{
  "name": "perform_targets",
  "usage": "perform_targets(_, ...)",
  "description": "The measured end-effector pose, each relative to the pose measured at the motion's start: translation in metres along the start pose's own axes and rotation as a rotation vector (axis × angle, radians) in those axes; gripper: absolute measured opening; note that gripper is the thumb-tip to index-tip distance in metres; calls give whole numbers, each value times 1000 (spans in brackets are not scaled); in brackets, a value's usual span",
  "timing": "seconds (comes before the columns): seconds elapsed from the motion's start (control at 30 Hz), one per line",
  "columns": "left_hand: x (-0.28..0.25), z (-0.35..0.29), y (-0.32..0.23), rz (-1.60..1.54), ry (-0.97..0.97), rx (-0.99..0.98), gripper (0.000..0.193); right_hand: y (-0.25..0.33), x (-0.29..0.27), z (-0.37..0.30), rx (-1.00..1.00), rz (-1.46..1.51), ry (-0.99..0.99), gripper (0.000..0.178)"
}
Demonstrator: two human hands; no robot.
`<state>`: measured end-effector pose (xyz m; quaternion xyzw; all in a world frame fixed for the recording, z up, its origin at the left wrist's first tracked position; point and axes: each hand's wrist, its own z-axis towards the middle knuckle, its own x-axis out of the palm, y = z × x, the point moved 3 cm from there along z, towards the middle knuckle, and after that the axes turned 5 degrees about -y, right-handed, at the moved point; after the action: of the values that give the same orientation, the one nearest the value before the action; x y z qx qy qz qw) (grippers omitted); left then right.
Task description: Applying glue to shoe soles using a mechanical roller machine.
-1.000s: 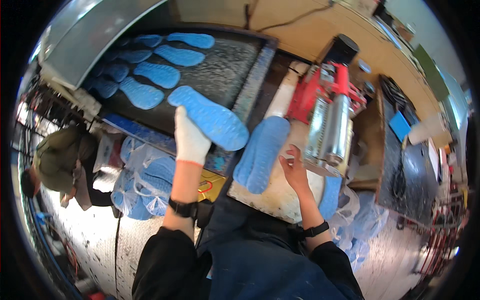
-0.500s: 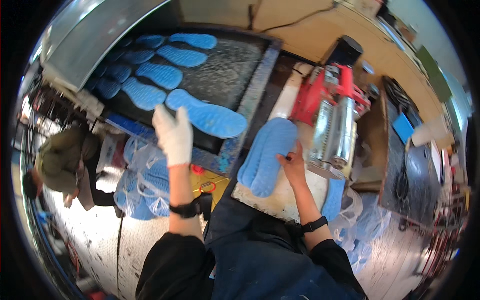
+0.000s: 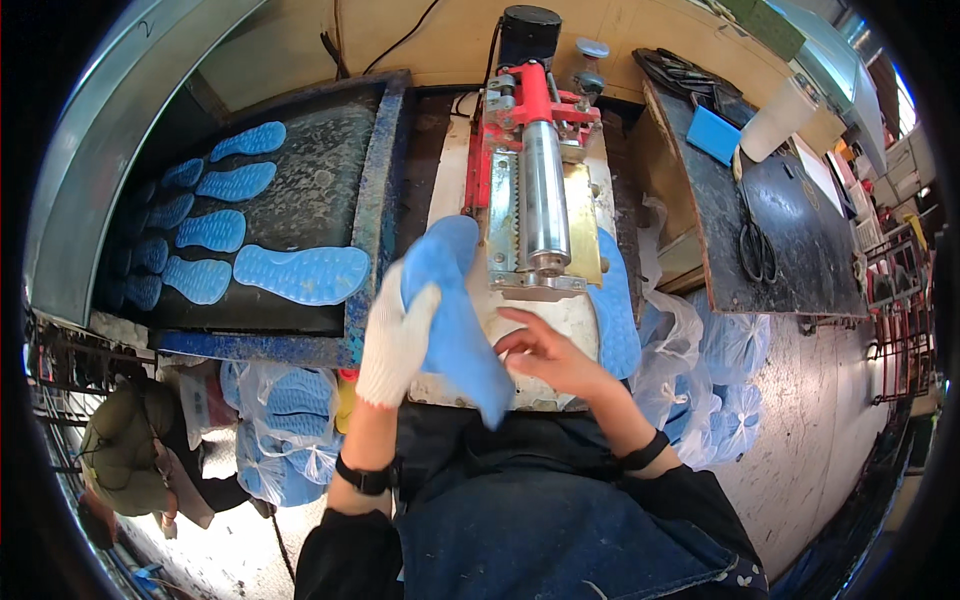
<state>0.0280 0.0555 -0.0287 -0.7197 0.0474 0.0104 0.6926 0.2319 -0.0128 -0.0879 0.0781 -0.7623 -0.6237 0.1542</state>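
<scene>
My left hand (image 3: 393,340), in a white knit glove, grips a blue insole (image 3: 460,335) that hangs tilted over the near end of a pale board (image 3: 425,390). Motion blurs its lower end, and I cannot tell whether more than one piece is held. My bare right hand (image 3: 552,360) is just right of the insole, its fingers apart and bent, with nothing visible in them. Ahead of it is a roller machine (image 3: 545,200) with a red frame and a shiny metal cylinder. Another blue insole (image 3: 615,310) lies along the machine's right side.
At left, several blue insoles (image 3: 300,273) lie on a black belt within a blue-stained frame (image 3: 375,230). Bags of blue pieces (image 3: 290,415) sit below it, with others (image 3: 735,345) at right. Scissors (image 3: 757,245) rest on the dark side table (image 3: 805,270). Another person (image 3: 130,440) is at lower left.
My left hand has come from the belt to the board and now grips a blue insole. My right hand has left the stack there. The view has swung right.
</scene>
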Motion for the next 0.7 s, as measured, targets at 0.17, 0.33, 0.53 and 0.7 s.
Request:
perform_targets(0.17, 36, 64, -25, -246, -5, 28, 34, -4, -30, -18, 19, 46, -131, 46)
perform_targets(0.33, 61, 52, -31, -438, 11, 22, 34, -16, -40, -30, 39, 45, -172, 41)
perform_targets(0.53, 48, 18, -50, -98, -49, 118, 37, -25, -48, -29, 70, 47, -193, 38)
perform_targets(0.7, 44, 33, -66, 115, -6, 291, 40, -26, -50, -26, 76, 34, -194, 37)
